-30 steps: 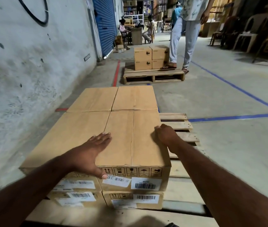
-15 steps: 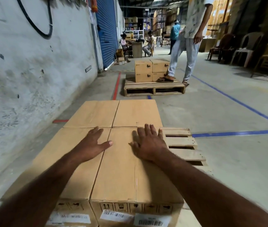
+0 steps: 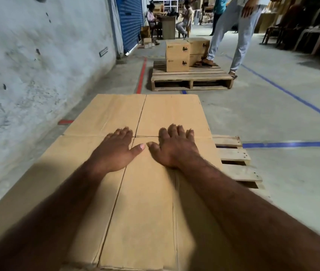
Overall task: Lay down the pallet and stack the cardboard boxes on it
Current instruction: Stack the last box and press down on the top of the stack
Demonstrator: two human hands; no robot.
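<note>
Brown cardboard boxes (image 3: 167,112) are stacked on a wooden pallet (image 3: 235,155) lying flat on the floor; their tops form one level surface. My left hand (image 3: 114,151) lies flat, palm down, on the top of the near boxes, fingers reaching the seam with the far row. My right hand (image 3: 174,147) lies flat beside it on the near right box (image 3: 145,212), thumbs almost touching. Neither hand grips anything. The pallet's slats show bare to the right of the boxes.
A rough white wall (image 3: 28,65) runs along the left. Ahead stands a second pallet (image 3: 190,81) with several boxes (image 3: 176,55), and a person (image 3: 235,32) has one foot on it. Blue floor tape (image 3: 292,144) crosses on the right. Chairs (image 3: 311,34) stand far right.
Both hands slid forward over the box tops, from near the front edge to the seam with the far row, and came closer together. The camera moved forward and lower over the stack.
</note>
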